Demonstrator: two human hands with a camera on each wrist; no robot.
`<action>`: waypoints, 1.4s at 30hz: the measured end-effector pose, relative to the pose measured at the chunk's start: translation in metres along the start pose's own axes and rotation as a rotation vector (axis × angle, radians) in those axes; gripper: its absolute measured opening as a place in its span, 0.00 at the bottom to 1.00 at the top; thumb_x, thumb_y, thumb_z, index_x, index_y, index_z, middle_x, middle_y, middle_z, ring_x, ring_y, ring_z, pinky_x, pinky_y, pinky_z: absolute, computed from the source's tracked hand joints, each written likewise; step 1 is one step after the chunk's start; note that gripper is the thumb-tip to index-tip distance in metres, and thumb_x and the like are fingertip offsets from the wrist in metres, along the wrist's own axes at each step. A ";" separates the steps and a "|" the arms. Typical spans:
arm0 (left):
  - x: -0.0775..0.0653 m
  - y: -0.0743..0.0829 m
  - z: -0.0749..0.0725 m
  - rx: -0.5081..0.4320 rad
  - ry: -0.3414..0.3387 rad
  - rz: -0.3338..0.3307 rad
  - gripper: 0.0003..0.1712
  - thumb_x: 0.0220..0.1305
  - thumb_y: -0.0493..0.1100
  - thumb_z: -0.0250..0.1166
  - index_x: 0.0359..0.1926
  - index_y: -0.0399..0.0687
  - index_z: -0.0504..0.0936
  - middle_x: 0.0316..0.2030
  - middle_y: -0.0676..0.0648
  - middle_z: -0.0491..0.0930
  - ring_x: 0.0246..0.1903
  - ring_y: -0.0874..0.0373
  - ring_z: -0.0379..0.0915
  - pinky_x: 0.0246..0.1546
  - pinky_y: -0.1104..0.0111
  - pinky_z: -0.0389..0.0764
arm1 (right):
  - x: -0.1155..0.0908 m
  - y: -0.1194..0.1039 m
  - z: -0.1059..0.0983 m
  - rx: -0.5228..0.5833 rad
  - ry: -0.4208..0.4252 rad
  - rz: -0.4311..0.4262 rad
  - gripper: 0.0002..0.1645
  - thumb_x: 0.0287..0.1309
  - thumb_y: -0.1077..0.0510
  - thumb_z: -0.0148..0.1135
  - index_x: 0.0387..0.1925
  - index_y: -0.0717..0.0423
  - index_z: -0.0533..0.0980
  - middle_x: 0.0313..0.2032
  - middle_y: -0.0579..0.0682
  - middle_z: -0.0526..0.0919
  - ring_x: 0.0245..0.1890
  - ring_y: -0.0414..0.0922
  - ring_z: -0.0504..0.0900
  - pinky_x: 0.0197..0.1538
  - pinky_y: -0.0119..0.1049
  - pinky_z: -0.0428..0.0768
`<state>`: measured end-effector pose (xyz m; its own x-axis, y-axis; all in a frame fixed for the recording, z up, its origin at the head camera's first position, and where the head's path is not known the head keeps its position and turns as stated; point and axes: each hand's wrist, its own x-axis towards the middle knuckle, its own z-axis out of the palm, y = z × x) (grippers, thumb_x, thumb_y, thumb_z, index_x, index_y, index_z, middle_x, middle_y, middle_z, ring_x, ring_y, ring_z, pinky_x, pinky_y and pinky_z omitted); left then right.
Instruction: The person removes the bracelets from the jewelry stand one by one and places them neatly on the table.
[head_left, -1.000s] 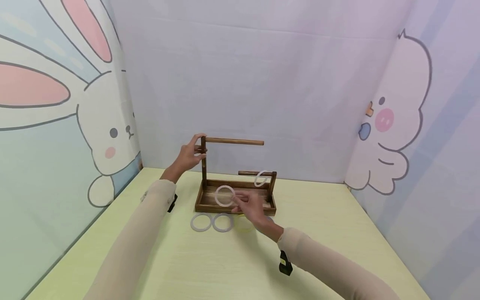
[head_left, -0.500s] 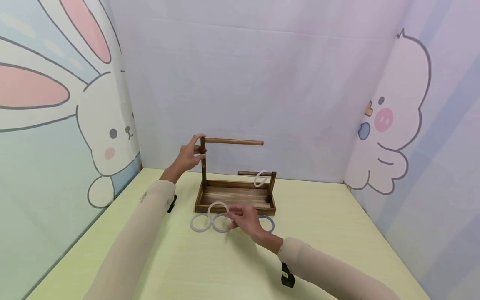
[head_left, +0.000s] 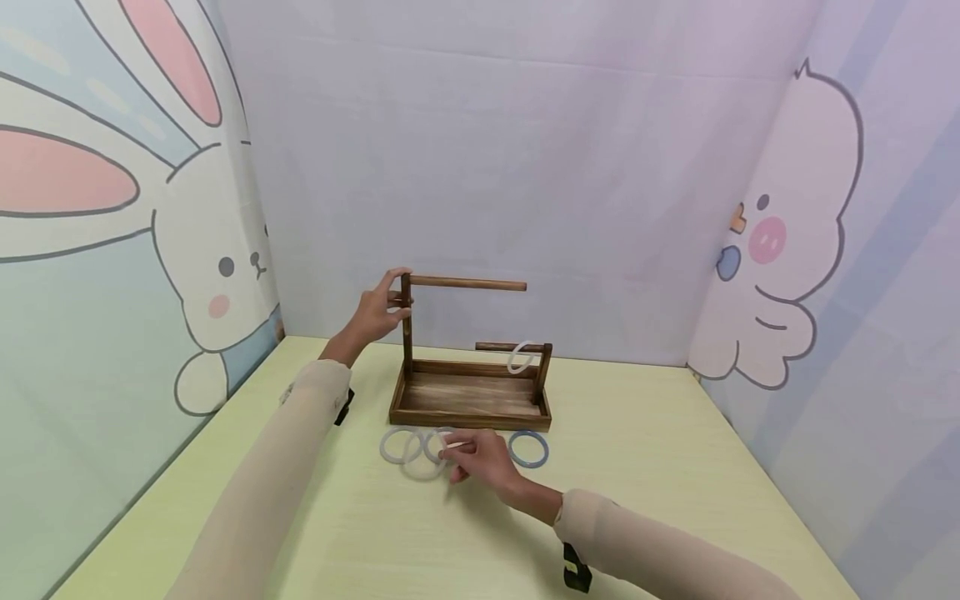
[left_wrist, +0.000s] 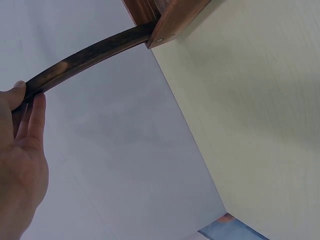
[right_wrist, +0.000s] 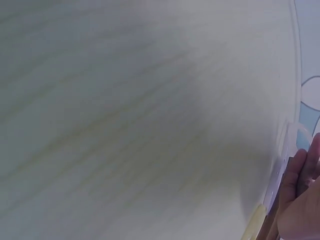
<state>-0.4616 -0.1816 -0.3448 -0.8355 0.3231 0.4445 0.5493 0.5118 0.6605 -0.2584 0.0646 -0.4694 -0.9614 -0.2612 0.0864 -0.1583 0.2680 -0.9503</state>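
Note:
My left hand [head_left: 375, 313] grips the tall left post [left_wrist: 90, 57] of a dark wooden bangle stand, near its top. My right hand [head_left: 483, 461] pinches a pale translucent bangle [head_left: 422, 477] by its right side, low over the table in front of the stand. The held bangle overlaps two pale bangles in the head view, the left one [head_left: 382, 447] and its neighbour [head_left: 446, 429]. A blue bangle [head_left: 547, 450] lies right of my right hand. Behind that hand a yellow bangle [right_wrist: 255, 223] is hidden in the head view but shows in the right wrist view.
A whitish bangle [head_left: 512, 362] hangs on the stand's short lower bar [head_left: 491, 346]. The long upper bar [head_left: 472, 282] carries nothing. The stand's shallow tray [head_left: 468, 422] sits on a pale yellow table [head_left: 630, 433]. Printed cloth walls [head_left: 480, 167] close in the back and sides.
My right hand has moved down and to the left with the pale bangle, from over the tray to the table in front. The blue bangle has come into full view. My left hand stays put.

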 end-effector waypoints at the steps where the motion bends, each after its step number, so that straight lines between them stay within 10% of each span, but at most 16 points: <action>1: 0.000 0.000 0.000 0.001 0.000 0.001 0.45 0.70 0.30 0.67 0.78 0.62 0.57 0.56 0.34 0.84 0.60 0.38 0.80 0.55 0.43 0.82 | -0.001 0.000 0.001 -0.001 -0.003 0.000 0.16 0.66 0.62 0.70 0.52 0.68 0.84 0.33 0.60 0.91 0.18 0.37 0.85 0.30 0.32 0.86; 42: 0.002 0.000 0.002 0.004 0.006 0.008 0.44 0.70 0.29 0.66 0.78 0.56 0.57 0.56 0.33 0.84 0.60 0.36 0.79 0.55 0.43 0.82 | -0.004 0.004 -0.001 -0.182 -0.011 0.084 0.09 0.51 0.56 0.83 0.33 0.55 0.91 0.19 0.46 0.88 0.08 0.33 0.75 0.17 0.24 0.67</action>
<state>-0.4631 -0.1794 -0.3455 -0.8308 0.3227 0.4535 0.5562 0.5121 0.6545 -0.2553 0.0677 -0.4731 -0.9707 -0.2403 0.0046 -0.1162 0.4523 -0.8843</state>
